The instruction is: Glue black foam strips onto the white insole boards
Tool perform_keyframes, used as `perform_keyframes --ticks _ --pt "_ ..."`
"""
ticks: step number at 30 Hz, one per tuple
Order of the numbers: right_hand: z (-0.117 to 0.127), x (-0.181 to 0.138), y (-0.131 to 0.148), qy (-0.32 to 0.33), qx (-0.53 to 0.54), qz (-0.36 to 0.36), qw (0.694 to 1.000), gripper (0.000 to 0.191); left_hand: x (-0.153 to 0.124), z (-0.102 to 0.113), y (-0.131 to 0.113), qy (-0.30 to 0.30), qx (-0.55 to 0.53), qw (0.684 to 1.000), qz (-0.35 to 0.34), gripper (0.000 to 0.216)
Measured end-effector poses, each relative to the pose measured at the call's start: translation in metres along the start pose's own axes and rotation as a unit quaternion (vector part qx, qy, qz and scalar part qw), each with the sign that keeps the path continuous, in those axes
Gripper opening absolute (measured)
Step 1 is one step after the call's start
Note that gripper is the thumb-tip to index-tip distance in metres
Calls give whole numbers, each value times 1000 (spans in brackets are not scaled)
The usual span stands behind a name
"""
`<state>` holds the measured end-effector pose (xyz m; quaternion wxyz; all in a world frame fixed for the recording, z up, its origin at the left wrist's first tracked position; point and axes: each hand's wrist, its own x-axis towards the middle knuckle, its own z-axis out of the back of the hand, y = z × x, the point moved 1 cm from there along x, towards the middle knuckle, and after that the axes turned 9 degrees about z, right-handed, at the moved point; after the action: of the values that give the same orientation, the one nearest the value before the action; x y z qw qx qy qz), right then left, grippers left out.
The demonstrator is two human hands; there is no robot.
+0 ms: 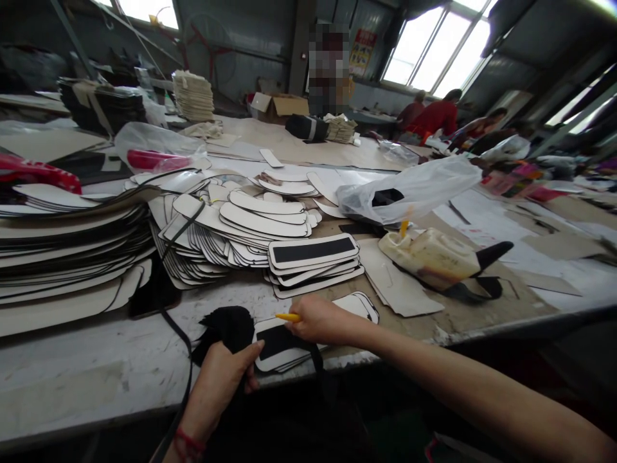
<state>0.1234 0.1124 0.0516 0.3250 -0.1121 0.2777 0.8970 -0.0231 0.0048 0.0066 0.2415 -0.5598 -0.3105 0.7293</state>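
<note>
- The table (96, 366) is pale and scuffed, and its near edge runs under both hands.
- A tall stack of flat boards (67, 257) fills the table's left edge.
- A fanned heap of white cut-outs (231, 225) lies at mid-table.
- A clear plastic bag (414, 186) lies toward the right side, behind a cream jug (434, 257).
- A small pile (313, 257) topped by a black band sits just right of the heap.
- The black-banded piece (274, 344) lies at the near edge and overhangs it slightly.
- The left hand (226, 373) pinches that piece's left end, its grip closed with the thumb on top. Bunched black cloth (226, 325) sits just behind.
- The right hand (321, 320) rests on the piece's far side, its grip closed around a yellow tool (288, 317) whose tip points left.
</note>
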Motion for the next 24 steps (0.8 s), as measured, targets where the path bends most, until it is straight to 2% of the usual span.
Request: perform_keyframes --ticks 5,9,13,17,24 --pt "11 -15 -7 37 -10 21 999 32 1 1 2 0 0 1000 2 39" --pt "24 -45 -32 50 -6 -3 999 31 1 2 2 -1 3 1000 4 40" --pt "32 -73 -65 27 20 -59 998 24 4 1 3 -5 11 1000 20 43" --pt "29 -83 -89 -35 6 -117 993 27 6 1 4 -13 23 999 39 46" --pt "14 -75 -92 -81 -81 -183 976 31 6 -2 1 -19 18 996 90 45"
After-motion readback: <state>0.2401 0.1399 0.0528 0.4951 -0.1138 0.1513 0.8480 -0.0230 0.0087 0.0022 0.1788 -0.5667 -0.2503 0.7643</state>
